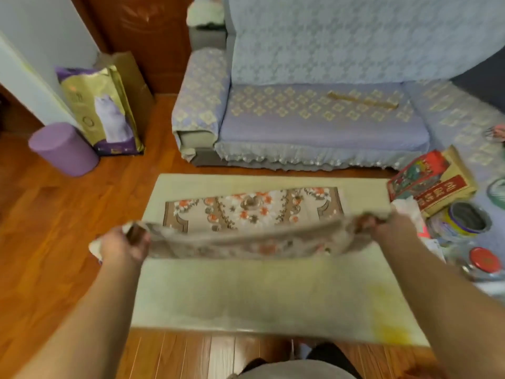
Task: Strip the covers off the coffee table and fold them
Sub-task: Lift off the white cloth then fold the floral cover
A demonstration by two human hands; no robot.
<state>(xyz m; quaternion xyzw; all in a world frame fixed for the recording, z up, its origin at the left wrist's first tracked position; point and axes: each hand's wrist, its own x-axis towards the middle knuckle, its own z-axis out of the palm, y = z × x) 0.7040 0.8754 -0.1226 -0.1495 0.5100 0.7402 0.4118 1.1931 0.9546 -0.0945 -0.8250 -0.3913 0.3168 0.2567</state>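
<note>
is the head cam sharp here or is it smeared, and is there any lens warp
Head view: soft throughout, with motion smear worst on the floral cover stretched between the left hand and right hand; wide-angle warp bows the coffee table edges and bends the sofa at the frame's sides.

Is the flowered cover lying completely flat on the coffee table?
No. The left hand and right hand grip the flowered cover and lift its near edge above the coffee table.
</note>
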